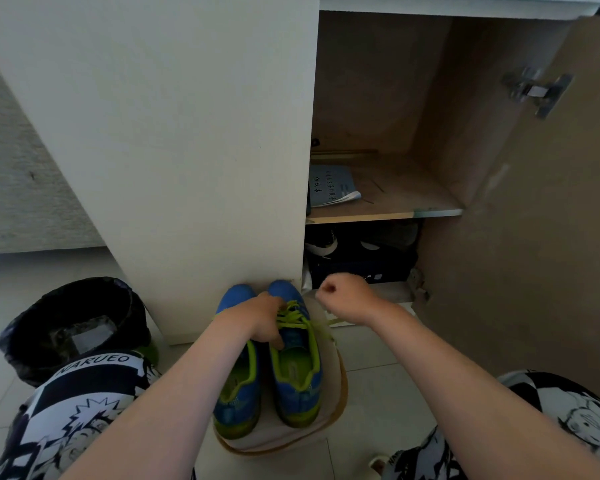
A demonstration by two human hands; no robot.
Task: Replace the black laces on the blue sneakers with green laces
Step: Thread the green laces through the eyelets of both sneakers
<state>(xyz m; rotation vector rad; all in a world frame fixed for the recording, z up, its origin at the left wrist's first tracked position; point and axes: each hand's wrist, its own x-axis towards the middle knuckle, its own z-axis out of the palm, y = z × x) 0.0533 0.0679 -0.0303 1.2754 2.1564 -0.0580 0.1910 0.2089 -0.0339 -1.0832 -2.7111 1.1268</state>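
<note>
Fingers [328,289] of the right hand [343,297] clench the green lace [293,318], left hand [262,318] pinches the sneaker [298,382]; overpulling risks uneven ends

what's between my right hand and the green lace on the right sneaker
Nothing visible. The right hand is fisted just right of the right sneaker, and a strand of the green lace seems to run straight to it. The left hand grips that sneaker from the other side, off the path.
</note>
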